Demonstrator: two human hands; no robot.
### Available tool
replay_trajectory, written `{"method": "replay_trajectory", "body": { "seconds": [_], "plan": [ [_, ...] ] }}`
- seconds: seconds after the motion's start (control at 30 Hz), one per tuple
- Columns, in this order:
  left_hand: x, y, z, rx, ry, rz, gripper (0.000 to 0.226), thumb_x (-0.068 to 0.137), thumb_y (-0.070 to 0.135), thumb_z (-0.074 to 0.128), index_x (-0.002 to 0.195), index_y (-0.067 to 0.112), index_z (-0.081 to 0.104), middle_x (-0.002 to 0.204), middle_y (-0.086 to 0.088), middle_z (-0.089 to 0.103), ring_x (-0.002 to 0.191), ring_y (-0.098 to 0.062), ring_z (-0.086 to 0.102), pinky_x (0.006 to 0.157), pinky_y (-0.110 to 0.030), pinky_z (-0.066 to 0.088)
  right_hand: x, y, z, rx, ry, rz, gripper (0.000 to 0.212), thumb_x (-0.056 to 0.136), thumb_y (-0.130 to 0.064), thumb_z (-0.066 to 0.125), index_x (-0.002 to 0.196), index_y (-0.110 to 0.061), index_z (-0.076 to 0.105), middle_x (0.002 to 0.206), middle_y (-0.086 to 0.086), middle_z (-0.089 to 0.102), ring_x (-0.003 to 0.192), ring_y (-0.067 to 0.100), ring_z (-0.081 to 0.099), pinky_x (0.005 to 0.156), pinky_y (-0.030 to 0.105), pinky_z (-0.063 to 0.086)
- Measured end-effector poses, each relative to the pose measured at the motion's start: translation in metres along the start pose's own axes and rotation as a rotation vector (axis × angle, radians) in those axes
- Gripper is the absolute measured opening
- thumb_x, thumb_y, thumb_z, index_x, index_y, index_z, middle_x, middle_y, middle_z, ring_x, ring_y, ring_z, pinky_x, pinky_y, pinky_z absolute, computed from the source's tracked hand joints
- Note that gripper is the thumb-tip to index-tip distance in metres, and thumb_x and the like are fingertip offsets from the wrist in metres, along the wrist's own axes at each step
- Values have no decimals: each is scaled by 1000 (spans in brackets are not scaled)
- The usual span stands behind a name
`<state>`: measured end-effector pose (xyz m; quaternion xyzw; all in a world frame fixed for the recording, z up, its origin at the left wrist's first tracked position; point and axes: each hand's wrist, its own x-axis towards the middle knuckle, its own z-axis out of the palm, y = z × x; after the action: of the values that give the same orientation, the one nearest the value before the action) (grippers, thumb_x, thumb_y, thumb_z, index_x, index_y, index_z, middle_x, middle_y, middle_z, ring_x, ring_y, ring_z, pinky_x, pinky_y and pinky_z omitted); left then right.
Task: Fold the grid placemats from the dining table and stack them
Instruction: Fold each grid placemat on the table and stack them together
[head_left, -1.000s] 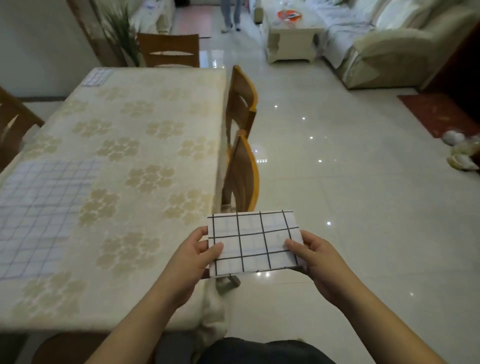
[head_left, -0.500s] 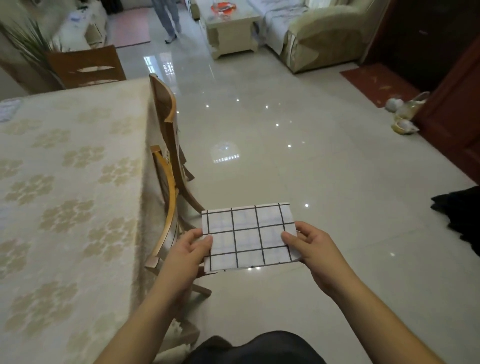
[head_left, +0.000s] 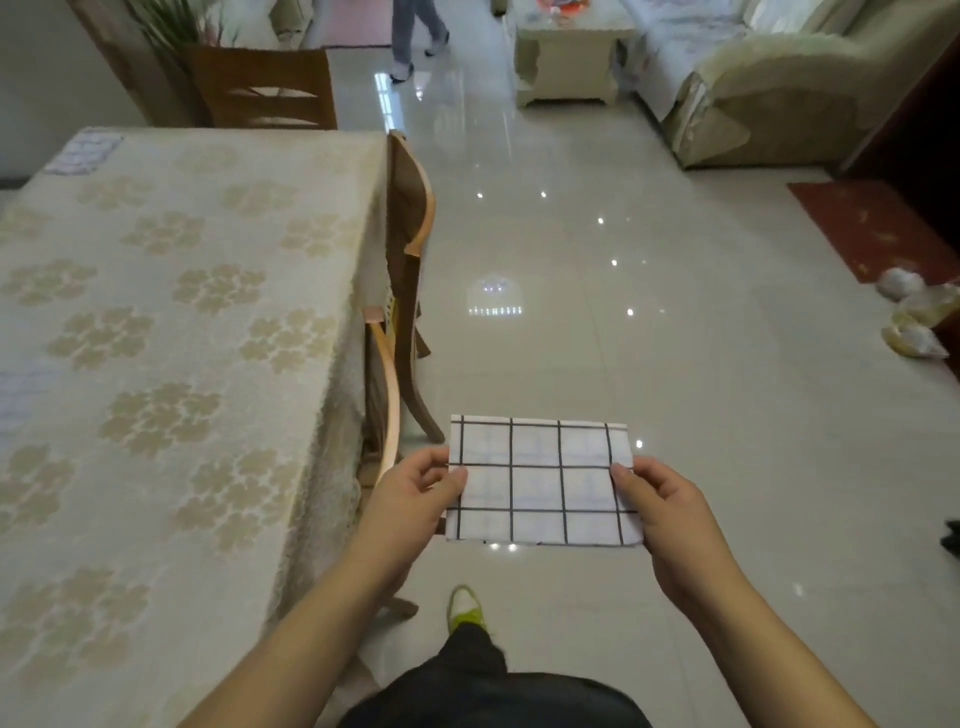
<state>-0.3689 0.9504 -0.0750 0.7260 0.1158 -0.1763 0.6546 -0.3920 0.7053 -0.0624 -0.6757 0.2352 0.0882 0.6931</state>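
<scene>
A folded white placemat with a black grid (head_left: 540, 480) hangs flat in the air over the floor, to the right of the dining table (head_left: 171, 332). My left hand (head_left: 410, 499) pinches its left edge and my right hand (head_left: 660, 514) pinches its right edge, thumbs on top. A folded grid placemat (head_left: 83, 150) lies at the table's far left corner. Part of an unfolded grid placemat (head_left: 21, 395) shows at the table's left edge, cut off by the frame.
Two wooden chairs (head_left: 408, 291) are tucked along the table's right side, another chair (head_left: 260, 88) at its far end. A person's legs (head_left: 410, 31) are far back near a coffee table (head_left: 569, 57) and sofa (head_left: 769, 88). Shoes (head_left: 914, 317) lie at right.
The view swung right off the table and back left, and I stepped along the table. Both hands keep their pinch on the folded placemat, which now lies more level.
</scene>
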Motion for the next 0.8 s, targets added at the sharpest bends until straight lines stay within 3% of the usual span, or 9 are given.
{"method": "replay_trajectory", "body": {
  "seconds": [0.13, 0.2, 0.27, 0.37, 0.43, 0.57, 0.63, 0.73, 0.8],
  "plan": [
    [45, 26, -12, -18, 8, 38, 8, 95, 26, 59, 100, 22, 64, 75, 3, 70, 70, -21, 63, 79, -40, 54, 40, -36, 14, -33, -22, -28, 15, 96, -16, 57, 100, -9, 70, 90, 10, 76, 78, 18, 71, 70, 32, 52],
    [64, 41, -17, -15, 15, 43, 11, 96, 27, 58, 88, 20, 61, 58, 7, 50, 56, -14, 45, 70, -40, 46, 58, -50, 22, -51, -41, -43, 14, 96, -15, 57, 99, -10, 70, 87, 7, 76, 75, 16, 71, 64, 27, 51],
    [83, 54, -21, 13, 13, 49, 19, 94, 32, 59, 88, 14, 60, 60, -1, 46, 60, -18, 42, 67, -41, 45, 74, -62, 28, -50, -51, -52, 14, 96, -16, 57, 99, -11, 70, 87, 7, 75, 75, 16, 70, 62, 25, 51],
    [107, 69, -24, 35, 2, 52, 31, 87, 45, 61, 100, 17, 63, 87, -19, 66, 75, -32, 60, 81, -52, 55, 98, -75, 32, -38, -59, -56, 14, 96, -16, 58, 99, -11, 70, 87, 10, 75, 77, 20, 70, 66, 29, 52],
    [125, 76, -22, 61, 1, 46, 30, 88, 45, 61, 105, 20, 63, 96, -18, 68, 84, -35, 65, 82, -52, 55, 116, -84, 32, -23, -46, -50, 13, 95, -14, 58, 97, -11, 71, 84, 9, 74, 75, 19, 70, 65, 28, 52],
    [165, 91, -8, 108, -3, 55, 25, 90, 44, 58, 100, 22, 63, 95, -24, 64, 79, -33, 62, 77, -48, 56, 164, -100, 21, -28, -51, -50, 13, 94, -13, 59, 100, -16, 71, 90, 14, 75, 83, 24, 71, 75, 35, 54],
    [189, 100, 4, 84, 9, 20, 23, 89, 46, 58, 101, 28, 64, 94, -19, 69, 88, -37, 67, 82, -52, 58, 192, -110, 13, -34, -68, -64, 15, 95, -12, 59, 106, -17, 68, 89, 11, 75, 83, 23, 72, 70, 31, 55],
    [228, 115, 23, 64, 46, -9, 13, 97, 30, 55, 104, 24, 63, 91, -6, 75, 86, -27, 72, 83, -49, 59, 238, -127, 4, -41, -93, -101, 14, 95, -9, 58, 103, -17, 66, 66, -5, 69, 62, 10, 66, 59, 20, 49],
    [255, 125, 36, 111, 90, -16, 13, 97, 33, 54, 101, 26, 64, 91, -11, 72, 88, -32, 69, 83, -50, 57, 270, -143, -3, -50, -122, -119, 13, 94, -7, 58, 99, -18, 64, 51, -11, 57, 50, 2, 56, 54, 15, 46]
  ]
}}
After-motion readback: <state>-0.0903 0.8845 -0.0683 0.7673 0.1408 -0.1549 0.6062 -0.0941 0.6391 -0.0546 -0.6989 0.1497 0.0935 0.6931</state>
